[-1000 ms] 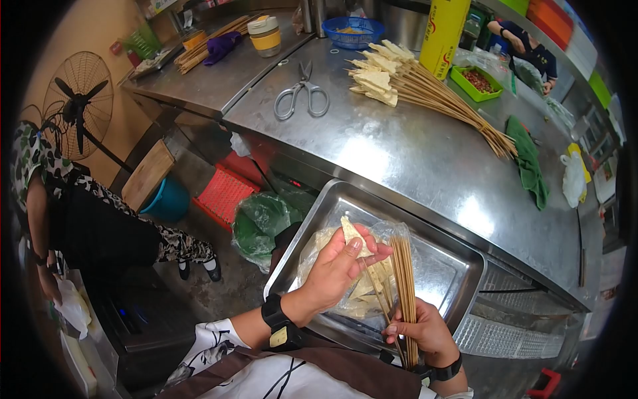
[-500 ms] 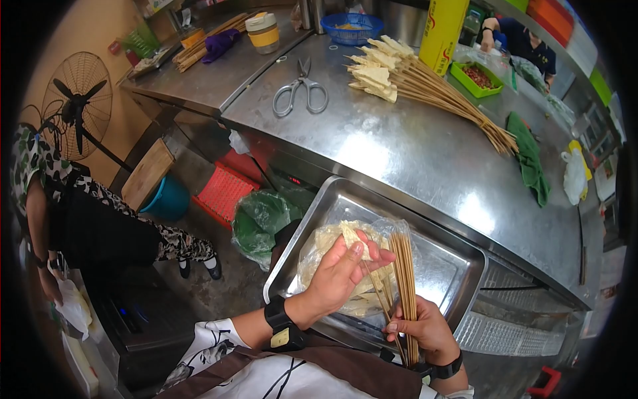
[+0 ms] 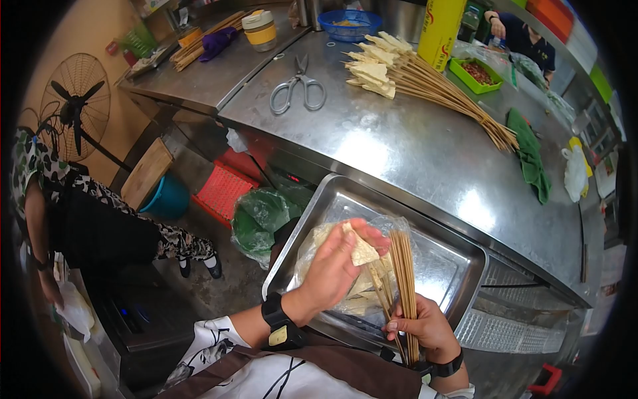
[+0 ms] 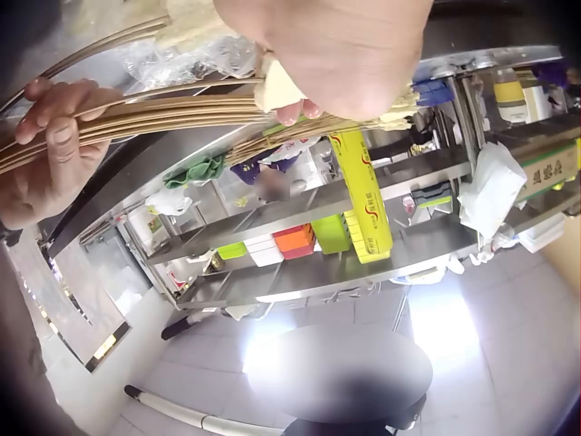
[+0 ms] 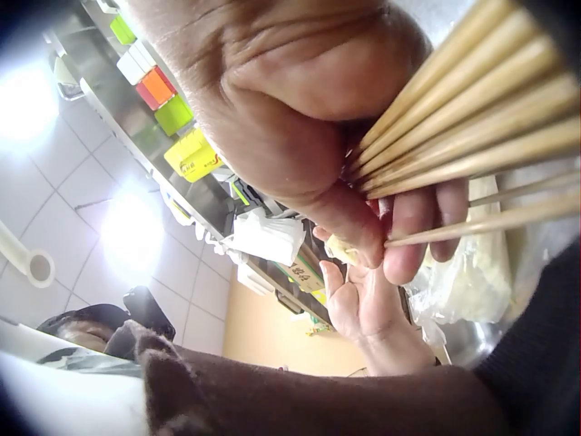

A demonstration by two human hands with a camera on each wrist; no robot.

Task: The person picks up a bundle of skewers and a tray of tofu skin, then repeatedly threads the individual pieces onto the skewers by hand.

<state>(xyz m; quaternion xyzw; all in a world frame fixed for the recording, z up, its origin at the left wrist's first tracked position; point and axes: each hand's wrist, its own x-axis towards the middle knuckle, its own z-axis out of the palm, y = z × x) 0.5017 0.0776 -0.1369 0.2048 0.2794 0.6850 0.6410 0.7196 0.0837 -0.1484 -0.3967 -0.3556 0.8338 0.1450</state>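
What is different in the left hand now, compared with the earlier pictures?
The left hand has shifted its grip on the pale triangular piece: the fingers earlier covered its broad lower part, which now shows, angled toward the sticks. It has not let go. The right hand still grips the sticks; the scissors stayed on the counter.

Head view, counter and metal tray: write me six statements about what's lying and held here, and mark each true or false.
1. The right hand grips a bundle of sticks. True.
2. A clear plastic bag lies in the metal tray. True.
3. The scissors lie in the tray. False: they lie on the counter.
4. The left hand rests flat on the counter. False: its fingers hold a pale flat piece.
5. The green container is empty. False: reddish-brown bits lie in it.
6. The blue basket stands on the counter. True.
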